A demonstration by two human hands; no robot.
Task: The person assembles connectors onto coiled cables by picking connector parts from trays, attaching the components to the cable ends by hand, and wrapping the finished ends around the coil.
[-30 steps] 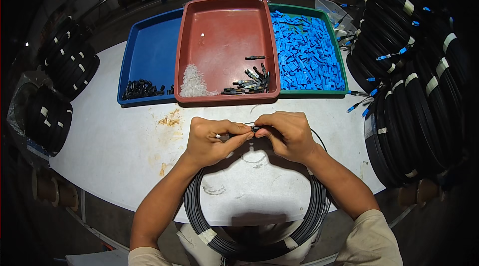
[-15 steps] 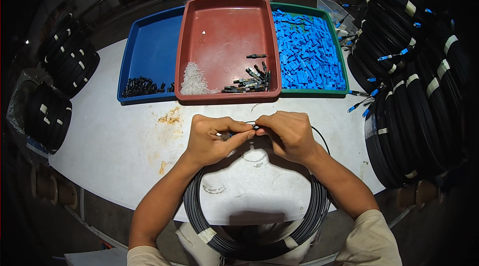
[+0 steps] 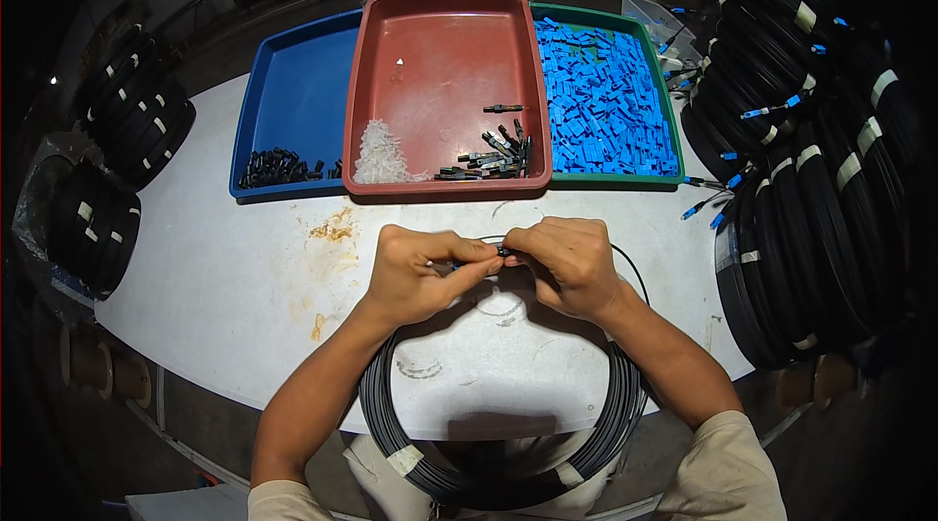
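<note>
My left hand (image 3: 415,275) and my right hand (image 3: 565,265) meet above the white table, fingertips almost touching. Both are closed in a pinch on a small black cable connector (image 3: 503,250), largely covered by the fingers. A speck of blue shows below the left fingers. From the right hand a thin black cable (image 3: 630,269) curves down toward a large coil of black cable (image 3: 381,399). That coil lies between my forearms, partly over the table's front edge and my lap, with pale tape bands around it.
Across the table stand a blue tray (image 3: 293,86) with black pieces, a red tray (image 3: 445,57) with clear small parts and black connectors, and a green tray (image 3: 657,62) full of blue connector parts. Stacked black cable coils (image 3: 811,238) rise at right; more coils (image 3: 93,228) stand at left.
My left fingertips have shifted very slightly to the right on the connector. The arms, coil and trays keep their places.
</note>
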